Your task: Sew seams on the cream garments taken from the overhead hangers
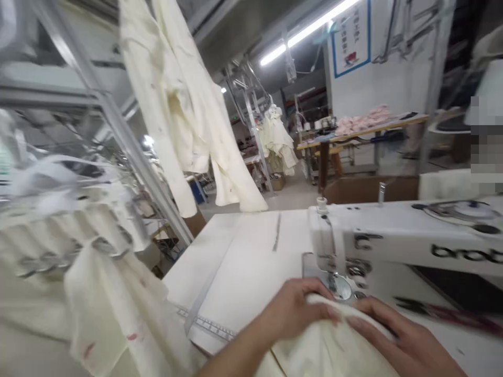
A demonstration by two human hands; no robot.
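Observation:
Cream fabric [334,348] is bunched up at the near edge of the sewing table, just in front of the needle area of a white sewing machine [379,243]. My left hand [293,309] pinches the fold from the left, thumb on top and fingers behind. On the other side, my right hand [396,330] grips the same fold between thumb and fingers. Both hands are close together near the presser foot [334,277]. The lower part of the fabric runs out of view at the bottom.
A blurred red-handled tool [459,317] lies right of my hands. A measuring tape [214,327] runs along the table's left edge. Cream pieces [113,309] hang from clips at left; a cream garment [220,131] hangs overhead. Part of a person [491,94] shows at far right.

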